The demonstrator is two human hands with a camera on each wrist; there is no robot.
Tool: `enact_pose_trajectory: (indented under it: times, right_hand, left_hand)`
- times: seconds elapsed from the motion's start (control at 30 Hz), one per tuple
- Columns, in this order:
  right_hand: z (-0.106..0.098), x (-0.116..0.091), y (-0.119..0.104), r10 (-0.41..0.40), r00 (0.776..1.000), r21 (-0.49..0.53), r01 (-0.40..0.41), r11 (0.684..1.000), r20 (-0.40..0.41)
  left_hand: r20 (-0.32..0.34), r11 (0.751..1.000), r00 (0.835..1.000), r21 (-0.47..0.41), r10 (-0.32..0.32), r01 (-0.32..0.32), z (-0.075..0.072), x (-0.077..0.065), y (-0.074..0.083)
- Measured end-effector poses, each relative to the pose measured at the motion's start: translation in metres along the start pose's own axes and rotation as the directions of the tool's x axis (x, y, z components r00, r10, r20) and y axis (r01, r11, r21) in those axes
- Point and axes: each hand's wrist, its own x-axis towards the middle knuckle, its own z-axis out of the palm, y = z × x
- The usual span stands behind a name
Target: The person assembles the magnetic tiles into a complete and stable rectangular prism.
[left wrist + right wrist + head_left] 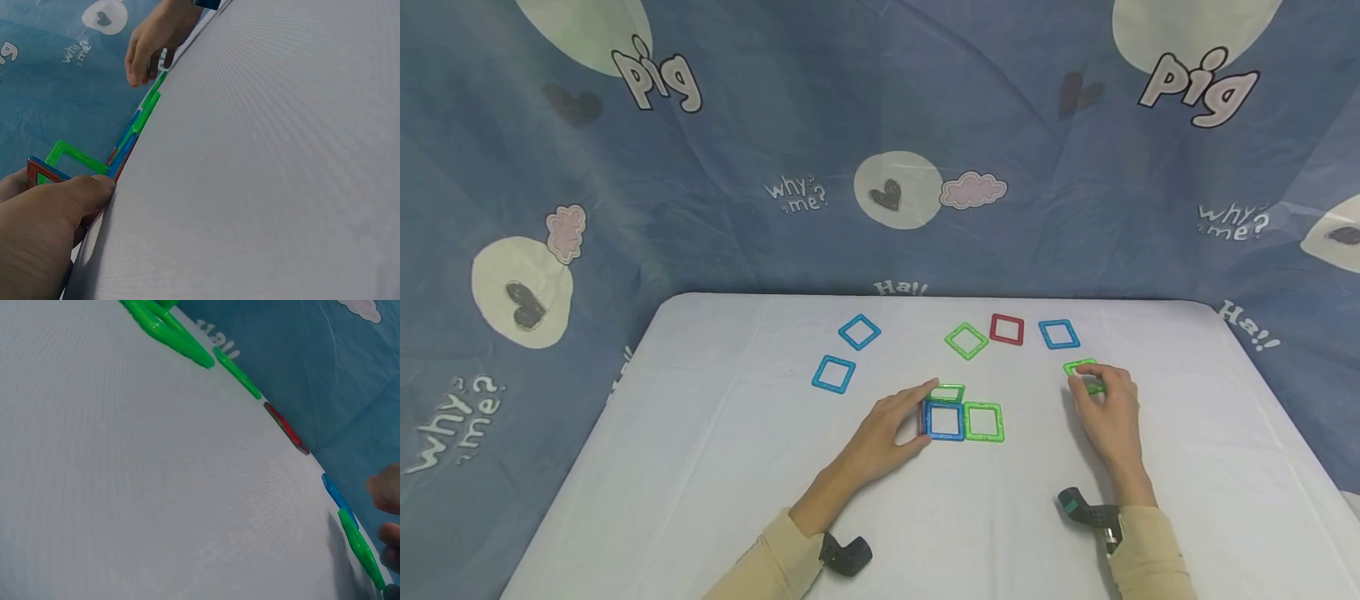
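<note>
My left hand [887, 433] grips an upright red square magnetic tile [32, 176], thumb at its near end and fingers at its far end. This tile stands along the left side of a flat blue tile [945, 437]. Another green tile [951, 387] rises at the blue tile's far side, and a flat green tile [983, 438] adjoins its right side. Over at the right, my right hand [1110, 417] is above a lying green tile [361, 549], its bent fingers and thumb apart around it. The fingers partly cover that tile in the head view.
Two loose blue tiles, one farther back [859, 332] and one nearer [833, 374], lie at the left. Toward the back right lie a green tile [966, 342], a red tile [1007, 329] and a blue tile [1059, 334]. A patterned blue curtain [737, 208] hangs behind the white table [715, 467].
</note>
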Motion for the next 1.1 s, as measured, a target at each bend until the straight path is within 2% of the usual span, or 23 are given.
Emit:
enact_pose_trajectory:
  times: [0.33,0.53,0.87,1.1]
  right_hand:
    - [0.001,0.001,0.008,-0.007,0.999,-0.087,0.004,0.996,-0.032]
    - [0.003,0.002,0.011,-0.023,0.999,-0.122,0.019,0.992,-0.024]
    - [0.003,0.001,0.014,-0.013,0.999,-0.112,0.008,0.994,-0.043]
    - [0.004,0.003,0.015,-0.036,0.998,-0.119,0.030,0.992,-0.050]
  left_hand:
    - [0.006,0.999,1.000,0.027,0.022,-0.022,0.000,0.000,-0.001]
    - [0.002,0.999,1.000,0.020,0.026,-0.026,-0.001,0.000,0.000]
    - [0.008,1.000,1.000,0.021,0.022,-0.023,0.000,0.000,0.000]
    - [0.010,0.999,1.000,0.023,0.025,-0.025,0.000,0.000,0.000]
